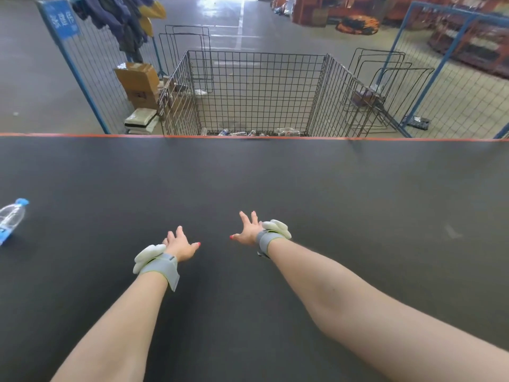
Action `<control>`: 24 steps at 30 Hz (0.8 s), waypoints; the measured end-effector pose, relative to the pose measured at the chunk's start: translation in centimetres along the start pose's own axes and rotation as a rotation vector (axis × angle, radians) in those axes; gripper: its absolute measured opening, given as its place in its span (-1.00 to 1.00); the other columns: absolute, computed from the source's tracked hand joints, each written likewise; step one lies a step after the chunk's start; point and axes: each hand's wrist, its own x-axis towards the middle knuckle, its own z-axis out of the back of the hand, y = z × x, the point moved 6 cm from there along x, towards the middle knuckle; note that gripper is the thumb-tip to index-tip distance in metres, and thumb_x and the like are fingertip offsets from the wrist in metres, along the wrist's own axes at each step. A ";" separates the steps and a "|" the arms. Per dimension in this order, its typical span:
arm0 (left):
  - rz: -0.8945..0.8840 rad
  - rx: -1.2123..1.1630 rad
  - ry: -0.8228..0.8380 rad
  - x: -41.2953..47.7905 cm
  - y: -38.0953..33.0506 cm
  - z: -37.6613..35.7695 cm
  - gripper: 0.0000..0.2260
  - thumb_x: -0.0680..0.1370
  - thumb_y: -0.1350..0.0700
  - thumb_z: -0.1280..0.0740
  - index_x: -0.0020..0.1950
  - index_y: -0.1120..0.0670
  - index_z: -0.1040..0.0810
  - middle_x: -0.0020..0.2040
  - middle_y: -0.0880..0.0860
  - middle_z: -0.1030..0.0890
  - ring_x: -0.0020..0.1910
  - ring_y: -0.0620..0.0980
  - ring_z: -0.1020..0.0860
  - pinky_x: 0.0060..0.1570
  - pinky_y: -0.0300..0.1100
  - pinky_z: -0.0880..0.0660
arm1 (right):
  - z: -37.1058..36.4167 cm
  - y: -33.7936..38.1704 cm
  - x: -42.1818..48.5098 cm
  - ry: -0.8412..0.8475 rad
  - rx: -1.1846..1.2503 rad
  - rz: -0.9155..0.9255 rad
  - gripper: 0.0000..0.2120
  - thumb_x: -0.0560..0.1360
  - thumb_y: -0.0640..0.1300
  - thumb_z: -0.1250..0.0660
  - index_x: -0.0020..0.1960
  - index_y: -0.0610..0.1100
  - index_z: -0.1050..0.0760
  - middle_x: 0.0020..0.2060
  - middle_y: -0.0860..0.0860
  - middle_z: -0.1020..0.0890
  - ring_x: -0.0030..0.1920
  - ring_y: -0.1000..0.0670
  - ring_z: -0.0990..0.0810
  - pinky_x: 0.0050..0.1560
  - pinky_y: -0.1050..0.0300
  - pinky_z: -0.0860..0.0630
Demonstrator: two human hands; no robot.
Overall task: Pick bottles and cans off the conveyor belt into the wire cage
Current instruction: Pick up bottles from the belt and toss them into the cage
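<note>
Far left, a clear bottle lies on the conveyor belt, half cut off by the frame edge. Left hand and right hand both stretch out over the belt, fingers spread, nothing in either. Between picks, I'd say. The next move looks like a left-hand reach for that bottle. Beyond stands the wire cage, its contents barely showing past the belt edge.

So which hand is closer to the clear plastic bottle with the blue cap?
Left. The left hand is spread open to the right of the clear blue-capped plastic bottle; the right hand is farther right, beyond the left one.
</note>
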 end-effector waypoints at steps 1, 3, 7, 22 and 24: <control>0.004 -0.003 0.000 -0.1 0.3 -0.1 -0.24 0.58 -0.15 -0.20 0.57 0.14 0.15 0.55 0.23 0.04 0.54 0.18 0.03 0.51 0.00 0.02 | -0.2 0.4 -0.1 -0.001 -0.002 0.010 -0.19 0.53 0.21 -0.23 0.56 0.15 0.23 0.54 0.01 0.30 0.54 -0.25 0.06 0.50 -0.14 -0.02; 0.011 -0.018 -0.001 -0.4 0.8 -0.1 -0.24 0.58 -0.15 -0.20 0.57 0.14 0.16 0.55 0.22 0.05 0.55 0.17 0.05 0.51 0.00 0.03 | -0.6 1.0 -0.1 -0.009 -0.015 0.024 -0.19 0.53 0.23 -0.22 0.56 0.16 0.23 0.54 0.01 0.30 0.54 -0.24 0.08 0.50 -0.15 -0.02; 0.023 -0.047 -0.007 -0.8 1.7 0.0 -0.25 0.58 -0.13 -0.21 0.57 0.13 0.16 0.55 0.22 0.07 0.55 0.16 0.08 0.52 0.00 0.06 | -1.6 2.1 -0.4 -0.020 -0.051 0.055 -0.20 0.53 0.24 -0.21 0.56 0.15 0.23 0.55 0.01 0.28 0.55 -0.21 0.13 0.51 -0.16 0.03; 0.098 -0.135 -0.131 -0.3 6.2 2.3 -0.29 0.58 -0.03 -0.26 0.56 0.14 0.08 0.54 0.21 0.01 0.54 0.17 0.04 0.51 0.01 0.03 | -2.8 4.8 0.5 0.006 -0.029 0.088 -0.23 0.56 0.19 -0.20 0.57 0.11 0.21 0.56 -0.02 0.22 0.55 -0.18 0.03 0.51 -0.13 -0.02; 0.131 -0.146 -0.171 0.0 7.2 2.8 -0.34 0.59 0.02 -0.25 0.55 0.15 0.04 0.53 0.21 -0.03 0.53 0.18 0.01 0.49 0.00 0.01 | -3.3 5.8 1.0 0.029 0.004 0.091 -0.23 0.57 0.18 -0.20 0.57 0.10 0.21 0.56 -0.03 0.20 0.53 -0.22 -0.04 0.50 -0.13 -0.07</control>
